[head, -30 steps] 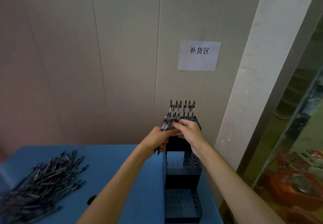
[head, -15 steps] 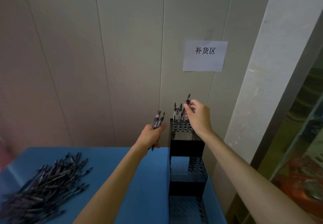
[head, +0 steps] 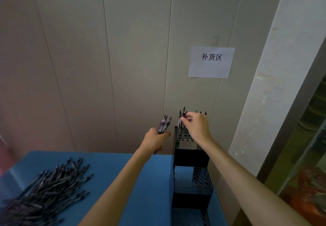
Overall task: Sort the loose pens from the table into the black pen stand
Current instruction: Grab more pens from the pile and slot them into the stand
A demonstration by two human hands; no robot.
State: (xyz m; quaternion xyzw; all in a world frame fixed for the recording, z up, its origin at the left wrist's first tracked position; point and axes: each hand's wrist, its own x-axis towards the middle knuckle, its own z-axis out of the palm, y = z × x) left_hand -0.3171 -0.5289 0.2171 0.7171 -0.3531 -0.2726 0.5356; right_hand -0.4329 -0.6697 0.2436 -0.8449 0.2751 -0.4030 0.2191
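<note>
Pinching one pen (head: 182,120) over the black pen stand (head: 191,155) top tier, right hand (head: 196,127); left hand (head: 155,140) at nine o'clock grips a pen bundle (head: 163,125); loose pens (head: 45,190) at seven o'clock.

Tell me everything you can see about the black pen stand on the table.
The pen stand is a black, plastic-looking rack built in three steps that rise toward the wall, each step topped with a grid of round holes. It stands upright on the right side of the blue table. A row of pens stands in the back holes of the top step; the holes of the two lower steps look unfilled. The right hand hovers over the top step, pinching one pen at a hole.
</note>
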